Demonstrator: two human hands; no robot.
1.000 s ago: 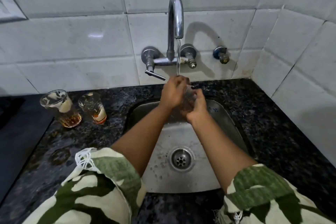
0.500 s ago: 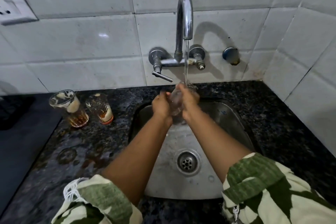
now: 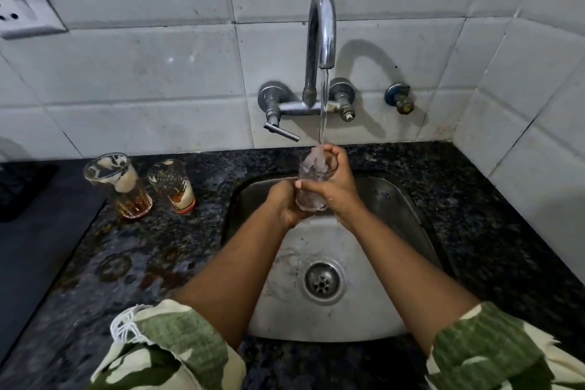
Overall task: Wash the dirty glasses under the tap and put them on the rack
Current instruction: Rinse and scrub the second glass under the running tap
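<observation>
A clear glass [image 3: 311, 182] stands upright over the steel sink [image 3: 395, 209], right under the running tap [image 3: 321, 38]; water pours into its mouth. My left hand [image 3: 283, 204] cups its base from the left. My right hand [image 3: 340, 184] wraps its right side, fingers over the rim. Two dirty glasses stand on the dark counter to the left: a taller one [image 3: 118, 185] with foam and brown liquid, and a smaller one [image 3: 172, 185] with brown dregs. No rack is in view.
The black speckled counter [image 3: 474, 199] surrounds the sink, wet with ring stains at the left. A lever handle [image 3: 281, 131] juts from the tap body. White tiled walls close the back and right. A socket plate [image 3: 22, 9] sits upper left; a dark mat [image 3: 34, 231] lies far left.
Both hands have turned the glass upright under the stream. My right hand has shifted from the far side to gripping its right side and rim; the left now supports the base.
</observation>
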